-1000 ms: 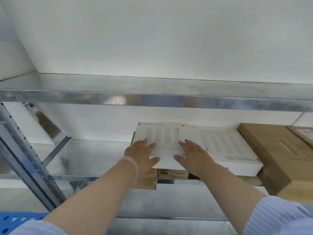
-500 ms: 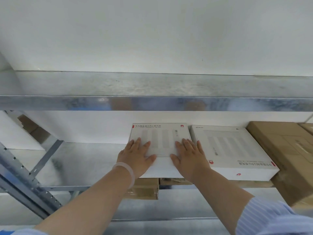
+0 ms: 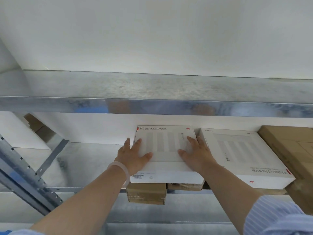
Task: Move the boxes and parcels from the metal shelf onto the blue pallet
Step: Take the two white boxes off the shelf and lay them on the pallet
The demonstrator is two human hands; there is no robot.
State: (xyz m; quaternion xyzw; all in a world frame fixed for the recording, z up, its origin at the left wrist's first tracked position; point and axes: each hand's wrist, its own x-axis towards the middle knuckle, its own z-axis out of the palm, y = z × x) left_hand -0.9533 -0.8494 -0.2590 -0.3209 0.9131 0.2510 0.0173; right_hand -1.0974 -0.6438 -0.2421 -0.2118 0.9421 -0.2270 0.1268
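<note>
A flat white router box (image 3: 165,145) lies on small brown cartons (image 3: 145,194) on the middle level of the metal shelf (image 3: 84,160). My left hand (image 3: 132,155) lies across the box's left edge, thumb on the lid, fingers straight, one finger off the side. My right hand (image 3: 198,155) lies the same way on the right edge, thumb on top. A second white box (image 3: 240,156) sits just to the right, slightly apart. The blue pallet is out of sight.
A large brown carton (image 3: 291,146) stands at the far right of the same level. The upper shelf beam (image 3: 152,107) runs across above my hands. A slanted perforated steel brace (image 3: 22,180) crosses the left side. Bare shelf surface lies left of the boxes.
My hands have slid apart from the middle of the lid to the box's left and right edges. The view has shifted closer and slightly left.
</note>
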